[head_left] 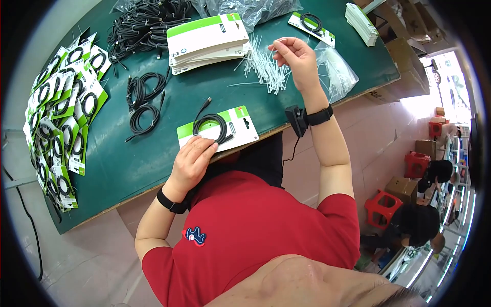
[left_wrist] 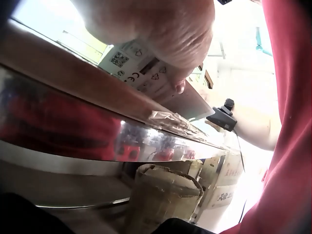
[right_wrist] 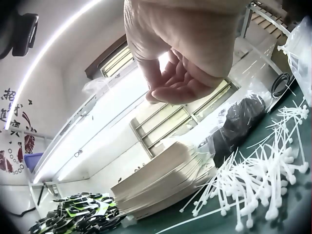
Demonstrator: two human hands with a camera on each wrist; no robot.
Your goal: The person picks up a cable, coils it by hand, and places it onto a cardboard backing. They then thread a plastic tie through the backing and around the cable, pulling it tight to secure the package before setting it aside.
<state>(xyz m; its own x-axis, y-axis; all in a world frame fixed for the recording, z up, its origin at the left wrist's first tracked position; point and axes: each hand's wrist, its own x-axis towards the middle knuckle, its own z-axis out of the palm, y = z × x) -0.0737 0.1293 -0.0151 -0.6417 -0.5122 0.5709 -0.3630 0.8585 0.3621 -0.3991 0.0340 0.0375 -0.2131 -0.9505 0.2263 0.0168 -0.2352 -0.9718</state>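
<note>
My left hand grips the near edge of a green-and-white packaging card, its fingers over the front beside a coiled black cable. In the left wrist view the printed back of the card juts past the table edge. My right hand is raised above a pile of white cable ties, thumb and index finger brought together and the other fingers curled. I cannot tell whether a thin tie sits between those fingertips.
Stacked blank cards stand behind the ties. Loose coiled cables lie left of the card, and many carded cables are heaped at the far left. A black cable bundle and plastic bags occupy the back.
</note>
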